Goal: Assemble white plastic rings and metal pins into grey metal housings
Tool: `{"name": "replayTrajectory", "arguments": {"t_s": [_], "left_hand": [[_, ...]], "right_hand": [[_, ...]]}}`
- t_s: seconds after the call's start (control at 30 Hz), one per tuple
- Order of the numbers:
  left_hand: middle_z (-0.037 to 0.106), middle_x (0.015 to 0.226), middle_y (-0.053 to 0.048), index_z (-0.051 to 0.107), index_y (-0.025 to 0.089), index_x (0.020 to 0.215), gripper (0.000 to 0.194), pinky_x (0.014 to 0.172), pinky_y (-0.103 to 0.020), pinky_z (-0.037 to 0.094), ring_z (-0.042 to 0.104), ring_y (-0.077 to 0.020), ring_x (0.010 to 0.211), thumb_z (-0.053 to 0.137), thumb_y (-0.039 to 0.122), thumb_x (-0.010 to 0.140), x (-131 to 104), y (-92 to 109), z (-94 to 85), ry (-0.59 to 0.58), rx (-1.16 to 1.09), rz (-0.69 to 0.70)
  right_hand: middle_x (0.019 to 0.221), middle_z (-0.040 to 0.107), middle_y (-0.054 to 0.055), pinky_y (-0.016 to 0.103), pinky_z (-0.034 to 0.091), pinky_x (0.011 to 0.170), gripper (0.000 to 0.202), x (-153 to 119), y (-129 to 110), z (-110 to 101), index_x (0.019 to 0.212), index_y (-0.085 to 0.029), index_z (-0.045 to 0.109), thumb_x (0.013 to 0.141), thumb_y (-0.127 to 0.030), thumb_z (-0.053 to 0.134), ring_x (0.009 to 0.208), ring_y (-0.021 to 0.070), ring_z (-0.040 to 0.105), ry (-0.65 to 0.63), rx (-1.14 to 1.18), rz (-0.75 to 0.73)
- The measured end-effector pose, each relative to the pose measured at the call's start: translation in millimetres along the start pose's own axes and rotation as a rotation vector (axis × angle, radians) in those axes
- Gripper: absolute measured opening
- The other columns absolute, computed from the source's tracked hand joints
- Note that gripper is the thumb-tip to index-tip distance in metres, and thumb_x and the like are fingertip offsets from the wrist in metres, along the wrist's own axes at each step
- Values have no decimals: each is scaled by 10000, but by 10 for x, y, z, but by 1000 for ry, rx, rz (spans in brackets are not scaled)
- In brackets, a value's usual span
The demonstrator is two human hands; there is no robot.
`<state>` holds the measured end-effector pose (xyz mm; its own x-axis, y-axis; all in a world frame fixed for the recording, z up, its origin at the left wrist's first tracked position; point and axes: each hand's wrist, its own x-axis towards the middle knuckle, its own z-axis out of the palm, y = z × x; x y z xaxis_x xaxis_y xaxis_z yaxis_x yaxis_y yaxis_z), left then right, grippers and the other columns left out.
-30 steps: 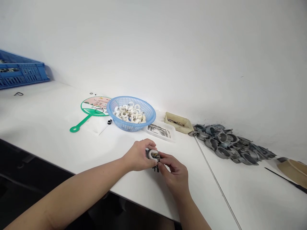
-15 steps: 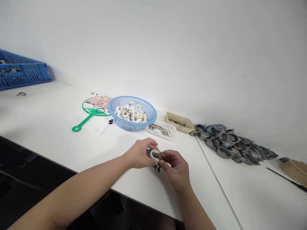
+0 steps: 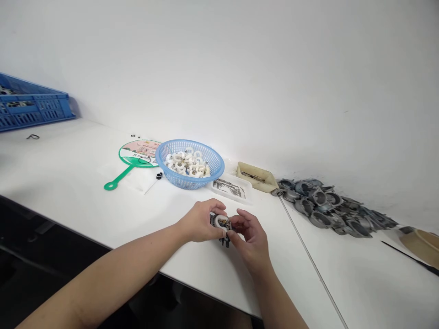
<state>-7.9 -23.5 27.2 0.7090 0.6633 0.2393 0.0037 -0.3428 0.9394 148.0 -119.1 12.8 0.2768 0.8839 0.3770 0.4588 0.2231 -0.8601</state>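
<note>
A small dark metal carburetor (image 3: 226,239) with a white ring-shaped float (image 3: 218,220) on top sits between my hands, just above or on the white table. My left hand (image 3: 202,221) grips it from the left, thumb in front and fingers over the far side. On the right side, my right hand (image 3: 249,237) pinches it with thumb and index finger, the other fingers curled above. Whether a tiny part is between those fingertips is hidden. Beyond my hands stands a blue basket (image 3: 190,183) of white floats (image 3: 187,163), with a shallow white tray (image 3: 245,193) of thin dark pins beside it.
A cream bin (image 3: 264,183) holds thin metal pieces. Grey metal bowls (image 3: 320,208) are piled at the right by the wall. A green-handled fan (image 3: 132,160) lies left of the basket; a blue crate (image 3: 51,107) stands far left. A dark rod (image 3: 408,257) lies far right.
The fingers of my right hand have lifted and spread slightly, while its thumb and index stay at the carburetor. My left hand keeps its hold. The view has shifted a little.
</note>
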Motion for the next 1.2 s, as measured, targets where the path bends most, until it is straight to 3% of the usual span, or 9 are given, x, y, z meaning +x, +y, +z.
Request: {"name": "replayTrajectory", "arguments": {"t_s": [0.17,0.37,0.5,0.77,0.97,1.2], "left_hand": [[651,1037,-59,506,196,1101,584,713,-298,505,616,-206,874,692,233,549,-4,13,-26,-15,42,-1],[635,1069,-56,533,198,1092,571,832,-329,480,598,-218,944,669,163,539,-13,-11,-46,-26,61,94],[638,1061,-69,510,180,1129,535,870,-350,458,583,-222,974,656,238,618,-14,-26,-44,-12,3,125],[652,907,-51,564,168,987,263,786,-296,456,591,-174,870,512,306,770,71,-153,-22,262,-8,-2],[632,772,-3,581,180,908,221,668,-247,448,566,-134,726,502,338,775,111,-210,5,238,33,-31],[638,749,5,587,179,901,246,703,-259,443,570,-135,722,522,367,758,110,-197,2,248,103,-51]], "right_hand": [[1227,473,105,425,459,862,686,3,16,-9,1267,-280,359,670,-333,694,1057,240,510,-97,-114,-46],[1202,510,110,401,463,862,712,19,-20,35,1273,-249,357,659,-325,711,1074,254,516,-181,-104,-21],[1231,500,109,402,466,872,702,6,-11,37,1276,-256,346,676,-331,701,1085,251,519,-193,-46,15],[1233,503,114,406,459,889,738,33,-39,17,1293,-249,345,648,-287,701,1075,249,534,-207,-109,80],[1149,564,68,369,478,853,716,160,-286,-65,1268,-246,399,612,-264,688,976,216,580,-323,-406,118],[1024,620,46,331,482,748,765,261,-513,-90,1282,-244,408,565,-266,677,876,213,604,-389,-695,75]]}}
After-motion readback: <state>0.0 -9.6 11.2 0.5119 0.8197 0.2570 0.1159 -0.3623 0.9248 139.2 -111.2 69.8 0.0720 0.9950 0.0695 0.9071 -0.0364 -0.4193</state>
